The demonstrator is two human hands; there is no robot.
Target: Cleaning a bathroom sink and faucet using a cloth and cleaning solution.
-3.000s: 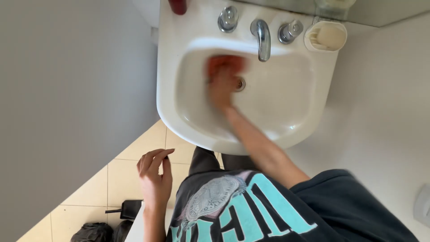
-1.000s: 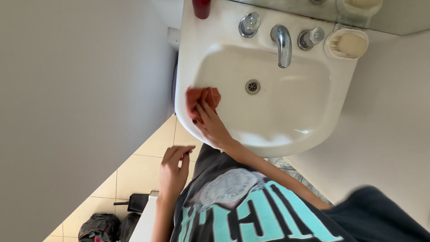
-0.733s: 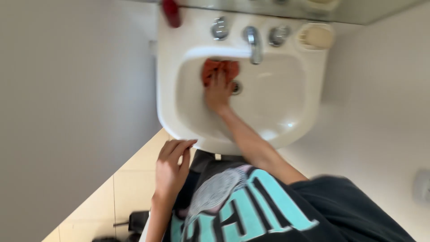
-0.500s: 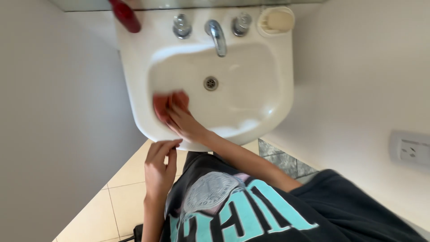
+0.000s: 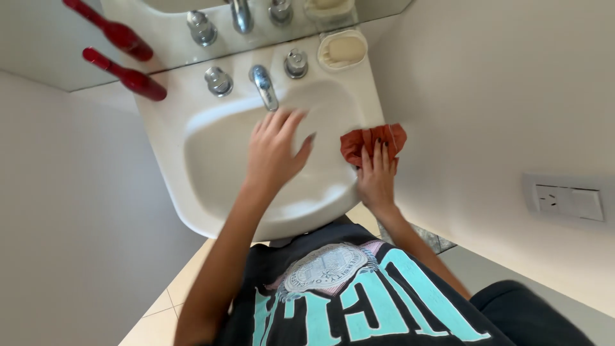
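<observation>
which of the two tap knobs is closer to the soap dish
The right knob, right of the spout and beside the soap dish; the left knob sits beyond the spout.

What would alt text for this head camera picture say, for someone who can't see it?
Seen from above, a right hand presses a red cloth on the right rim of a white sink, while the left hand reaches open toward the tap. A red bottle stands at the back left.
</observation>
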